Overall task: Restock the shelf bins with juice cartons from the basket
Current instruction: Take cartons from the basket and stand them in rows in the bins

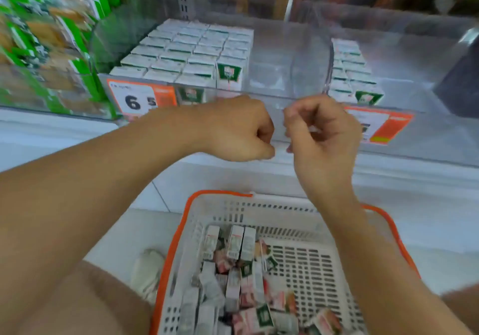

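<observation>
A white basket [305,262] with an orange rim stands on the floor below me, holding several loose juice cartons [234,277]. Above it, a clear shelf bin [272,93] holds rows of upright white-and-green cartons [191,49] on its left side, while its right side is bare. A second clear bin [404,75] to the right has a column of cartons [350,73] along its left wall. My left hand [238,130] is a curled fist in front of the first bin's front wall. My right hand [321,132] is beside it with curled fingers. Neither hand shows a carton.
Orange price tags [141,97] [378,125] hang on the bin fronts. Green snack bags [44,49] fill the shelf at the left. A dark object [458,83] sits at the far right. A white shoe [147,270] and my knee lie left of the basket.
</observation>
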